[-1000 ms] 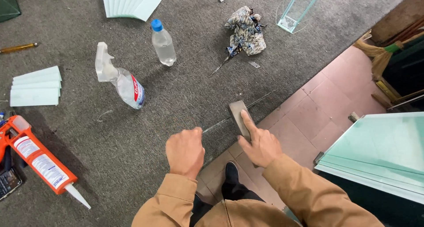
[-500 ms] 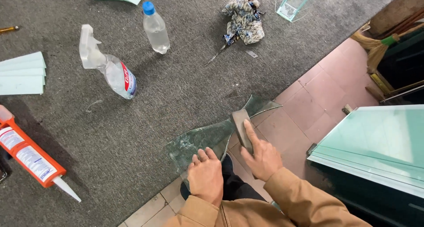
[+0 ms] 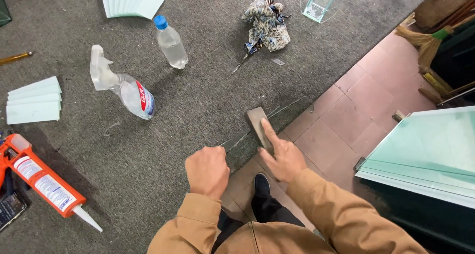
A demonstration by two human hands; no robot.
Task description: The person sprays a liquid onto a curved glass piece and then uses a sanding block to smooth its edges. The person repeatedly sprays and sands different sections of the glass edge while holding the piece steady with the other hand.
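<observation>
Head view, looking down: I am pressing my right hand (image 3: 282, 157) on a grey sanding block (image 3: 258, 125), index finger stretched along its top and the other fingers curled at its side, so the hand is clamped on the block. The block is sitting on the edge of a clear glass pane (image 3: 250, 140), which is standing on edge where the grey carpet (image 3: 198, 100) is meeting the red tiled floor (image 3: 356, 110). My left hand (image 3: 208, 171) is closed in a fist at the pane's near end; I cannot tell whether it is actually gripping the glass. My black shoe (image 3: 261, 187) is resting on the tiles between my hands. Lying on the carpet, well apart from the work, are a spray bottle (image 3: 126, 88), a water bottle with a blue cap (image 3: 170, 42), a crumpled rag (image 3: 267, 24), two stacks of pale glass strips (image 3: 33, 99), and an orange caulking gun (image 3: 42, 182). Large glass sheets (image 3: 425, 155) are lying at the right.
</observation>
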